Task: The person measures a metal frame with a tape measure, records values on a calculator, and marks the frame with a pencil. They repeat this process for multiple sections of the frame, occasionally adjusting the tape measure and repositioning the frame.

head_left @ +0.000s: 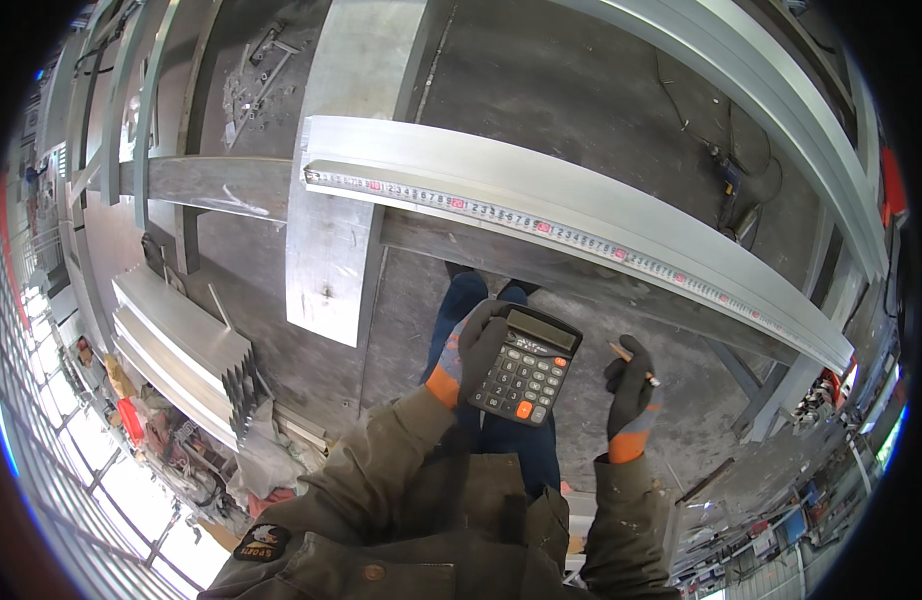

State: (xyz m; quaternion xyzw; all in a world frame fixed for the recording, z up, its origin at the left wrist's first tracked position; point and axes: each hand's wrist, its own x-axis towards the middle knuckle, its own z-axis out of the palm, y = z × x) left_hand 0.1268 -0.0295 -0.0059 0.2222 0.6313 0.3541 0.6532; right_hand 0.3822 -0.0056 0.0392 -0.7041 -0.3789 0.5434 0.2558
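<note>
A black calculator (524,368) with grey keys and one orange key is gripped at its left side by my left hand (478,348), which wears a grey and orange work glove. It is held in front of my body, above my knees. To its right, my gloved right hand (633,392) is closed around a pencil (619,351), its tip pointing toward the calculator. Beyond both hands lies a long silver metal profile (541,180). A tape measure's blade (501,215) is stretched along its near edge.
A wide metal plate (326,270) lies crosswise under the profile's left end. Dark steel beams (451,245) support them. Stacked metal profiles (176,340) stand at the left. A power tool with a cord (729,180) lies on the floor at the far right, and metal scraps (256,85) at the far left.
</note>
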